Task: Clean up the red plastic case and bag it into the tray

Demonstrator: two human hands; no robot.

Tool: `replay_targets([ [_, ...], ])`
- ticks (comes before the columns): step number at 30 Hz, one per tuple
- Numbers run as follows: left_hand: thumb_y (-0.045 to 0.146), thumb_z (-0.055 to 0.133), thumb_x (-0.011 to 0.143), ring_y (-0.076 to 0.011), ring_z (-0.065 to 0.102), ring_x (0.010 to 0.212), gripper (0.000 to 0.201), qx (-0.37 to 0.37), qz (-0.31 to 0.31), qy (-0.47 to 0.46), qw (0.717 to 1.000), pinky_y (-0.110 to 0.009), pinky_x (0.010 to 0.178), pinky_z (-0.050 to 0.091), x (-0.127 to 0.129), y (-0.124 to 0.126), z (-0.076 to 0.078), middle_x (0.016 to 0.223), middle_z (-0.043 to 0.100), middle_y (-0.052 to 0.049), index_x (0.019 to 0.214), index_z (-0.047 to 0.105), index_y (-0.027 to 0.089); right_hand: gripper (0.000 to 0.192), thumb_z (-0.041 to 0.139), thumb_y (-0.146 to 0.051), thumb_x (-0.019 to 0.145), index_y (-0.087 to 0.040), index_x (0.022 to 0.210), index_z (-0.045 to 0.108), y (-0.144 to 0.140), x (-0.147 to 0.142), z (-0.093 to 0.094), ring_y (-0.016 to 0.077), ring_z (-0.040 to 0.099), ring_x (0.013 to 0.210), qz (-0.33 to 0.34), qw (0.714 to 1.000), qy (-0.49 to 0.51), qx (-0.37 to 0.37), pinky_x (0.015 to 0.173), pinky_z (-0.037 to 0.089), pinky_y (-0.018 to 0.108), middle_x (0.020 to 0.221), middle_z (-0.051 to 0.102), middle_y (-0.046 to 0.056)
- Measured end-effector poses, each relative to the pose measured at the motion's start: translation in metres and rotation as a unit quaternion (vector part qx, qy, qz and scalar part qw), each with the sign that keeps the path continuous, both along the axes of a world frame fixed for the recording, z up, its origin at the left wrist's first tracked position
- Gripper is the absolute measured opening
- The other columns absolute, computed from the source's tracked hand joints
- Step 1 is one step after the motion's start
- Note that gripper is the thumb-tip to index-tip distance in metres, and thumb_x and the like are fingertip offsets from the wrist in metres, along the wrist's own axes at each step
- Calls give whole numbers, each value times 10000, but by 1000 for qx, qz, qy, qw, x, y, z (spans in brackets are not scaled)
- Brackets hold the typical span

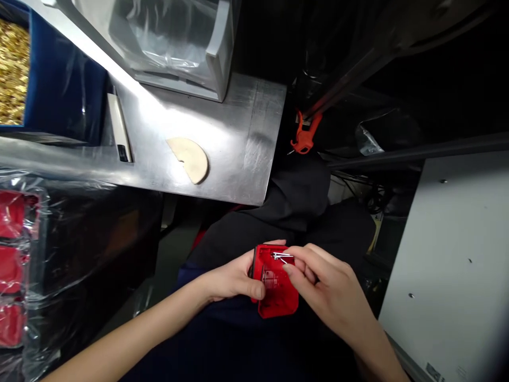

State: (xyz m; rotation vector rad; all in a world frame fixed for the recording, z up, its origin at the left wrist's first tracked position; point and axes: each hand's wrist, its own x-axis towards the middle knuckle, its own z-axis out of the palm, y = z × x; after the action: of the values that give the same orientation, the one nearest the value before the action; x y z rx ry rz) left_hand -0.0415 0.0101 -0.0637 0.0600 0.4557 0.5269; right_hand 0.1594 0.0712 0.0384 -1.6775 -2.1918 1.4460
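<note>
Down over my lap, left hand [233,281] grips the red housing [276,289] while right hand [326,286] pinches a metal clip [281,257], mid-seating I'd guess, needs careful alignment next.

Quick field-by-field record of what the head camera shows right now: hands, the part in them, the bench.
left hand: grips the red plastic part by its left edge, thumb on its face
right hand: fingertips pinch a small metal clip at the part's top edge
part position: held over the lap, below the bench edge
metal bench: bears a tan half-disc and a white bar
left side: red pieces under clear wrap
upper left: blue bin of gold bits
</note>
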Motion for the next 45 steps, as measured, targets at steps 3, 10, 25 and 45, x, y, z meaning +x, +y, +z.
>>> replay_targets([
  [3, 423, 963, 662, -371, 534, 1410, 1150, -11, -9, 7, 1000, -535, 1178, 381, 2, -1, 1, 1530, 554, -177, 1606, 320, 289, 148, 554, -257, 1045, -222, 1103, 686, -8, -1, -9, 135, 593, 681, 18, 998, 1, 52, 657, 476, 262, 796, 603, -12],
  [10, 442, 966, 649, -338, 601, 1321, 1151, 0, -13, 21, 1000, -475, 1114, 446, 7, -3, 0, 1465, 605, -142, 1597, 332, 290, 206, 509, -284, 1072, -207, 1178, 668, -17, 1, -20, 180, 646, 757, 80, 990, -28, 112, 723, 525, 315, 877, 666, 31],
  [25, 311, 899, 767, -230, 685, 1060, 771, 51, -20, 27, 998, -348, 944, 513, 9, 5, 3, 1186, 717, -69, 1438, 525, 232, 233, 459, -277, 1097, -200, 1198, 655, -12, 1, -22, 187, 680, 828, 150, 977, -72, 133, 734, 520, 329, 1004, 713, 49],
  [45, 230, 942, 714, -255, 691, 1159, 1009, 21, 36, 28, 999, -350, 968, 514, 12, -1, 4, 1291, 658, -63, 1526, 364, 390, 217, 638, -408, 976, -288, 1084, 782, -49, -17, -8, 167, 735, 617, -272, 959, -19, -76, 557, 597, 247, 813, 793, -4],
])
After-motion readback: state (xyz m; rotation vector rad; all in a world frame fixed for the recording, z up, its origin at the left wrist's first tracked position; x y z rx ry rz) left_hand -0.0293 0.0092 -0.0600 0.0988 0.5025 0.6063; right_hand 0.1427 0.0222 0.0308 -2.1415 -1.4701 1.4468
